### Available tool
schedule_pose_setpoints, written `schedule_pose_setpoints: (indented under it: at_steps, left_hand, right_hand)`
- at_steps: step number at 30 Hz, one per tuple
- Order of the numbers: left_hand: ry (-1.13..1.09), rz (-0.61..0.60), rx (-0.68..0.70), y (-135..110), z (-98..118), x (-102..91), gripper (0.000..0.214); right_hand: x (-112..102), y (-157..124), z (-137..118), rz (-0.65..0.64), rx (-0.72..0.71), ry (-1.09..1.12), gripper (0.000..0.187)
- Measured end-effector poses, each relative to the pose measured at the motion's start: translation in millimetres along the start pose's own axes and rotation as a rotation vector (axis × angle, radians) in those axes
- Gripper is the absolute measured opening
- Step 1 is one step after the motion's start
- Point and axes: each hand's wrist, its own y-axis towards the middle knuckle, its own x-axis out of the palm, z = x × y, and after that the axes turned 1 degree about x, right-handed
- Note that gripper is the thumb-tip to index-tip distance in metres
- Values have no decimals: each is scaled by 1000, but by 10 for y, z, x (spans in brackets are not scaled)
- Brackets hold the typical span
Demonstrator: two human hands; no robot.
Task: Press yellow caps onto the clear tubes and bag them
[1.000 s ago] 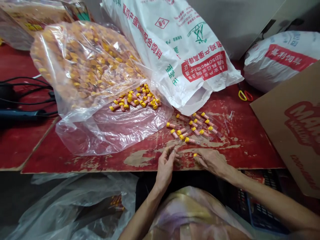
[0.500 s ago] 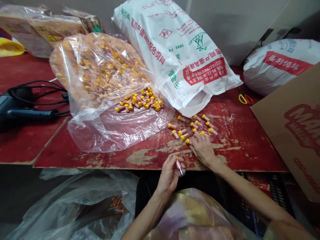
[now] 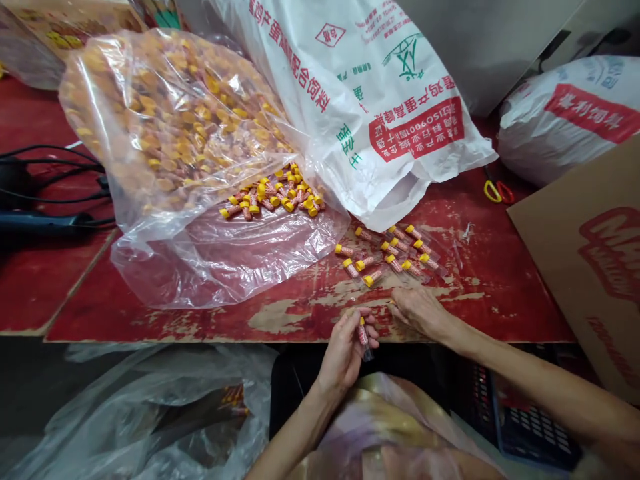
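Note:
My left hand point(image 3: 345, 347) is closed round a small clear tube with a yellow cap point(image 3: 362, 333), held upright at the table's front edge. My right hand point(image 3: 420, 308) lies fingers-down on the table just right of it, pinching something small that I cannot make out. Just beyond my hands lies a loose group of several yellow-capped tubes point(image 3: 390, 255) on the worn red table point(image 3: 500, 287). A big clear plastic bag point(image 3: 190, 167) full of the same tubes lies at the left, with several spilling at its mouth point(image 3: 273, 193).
A white printed sack point(image 3: 370, 100) lies behind the loose tubes, another point(image 3: 570, 113) at the back right. A cardboard box point(image 3: 590, 253) stands at the right edge. Scissors point(image 3: 497, 191) lie near the sacks. A dark tool with cables point(image 3: 40, 223) sits at the left. Plastic sheeting point(image 3: 140, 413) hangs below the table.
My right hand has drawn back from the loose tubes toward the front edge. My left hand keeps its tube and has shifted slightly right. The view has tilted down a little.

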Motion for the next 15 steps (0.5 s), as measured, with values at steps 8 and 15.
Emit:
schedule_pose_setpoints:
  at_steps: [8,15]
  left_hand:
    - [-98,64,43,-77,-44,44,45]
    - [-154,82,7,-58,-8,-47,29]
  right_hand:
    - [168,-320,-475,408,-299,331,30]
    - [46,34,-177,466,-207,49,33]
